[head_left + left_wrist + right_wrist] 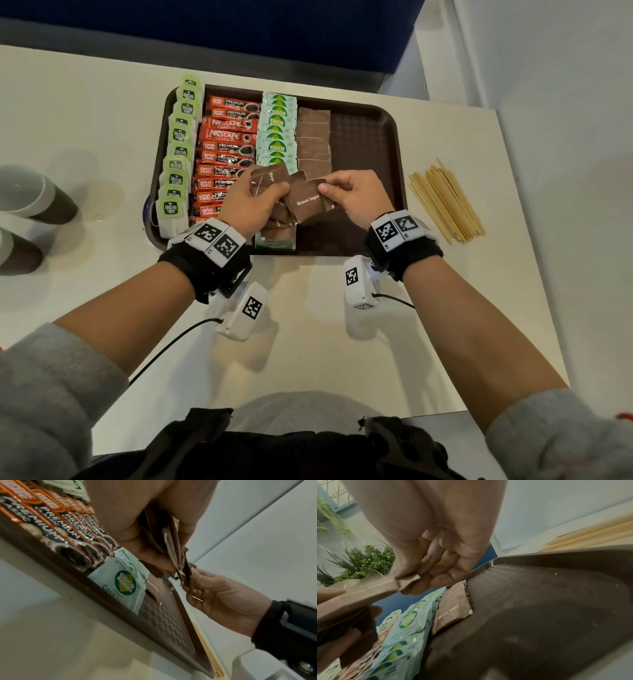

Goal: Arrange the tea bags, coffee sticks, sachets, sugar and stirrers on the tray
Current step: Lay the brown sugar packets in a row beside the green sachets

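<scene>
Grey sleeves (51, 387) sit closest to the head camera, and both arms reach out over the white bench (308, 342). Each wrist wears a black band with white blocks on it.

Both hands are above the near part of the brown tray (370, 137). The left hand (250, 202) has its fingers curled round a bunch of brown sugar packets (270, 178). How many are in the bunch is hard to tell, since the hand covers most of them. The right hand (356, 195) pinches the corner of one packet marked Brown Sugar (306, 202) between thumb and finger. That packet is also touching the left hand's bunch.

On the tray lie four rows. From left to right they are green tea bags (180, 150), red coffee sticks (229, 144), pale green sachets (278, 130) and more brown sugar packets (313, 137). The hands hide the near ends of the middle rows. The right part of the tray is bare.

Wooden stirrers (445, 202) lie in a loose pile on the bench, just beside the tray's right edge. Two cups (34, 198) stand at the far left, and one is cut off by the edge of the picture.

The right wrist view is blurry, but green plants (368, 558) show behind the hand.
</scene>
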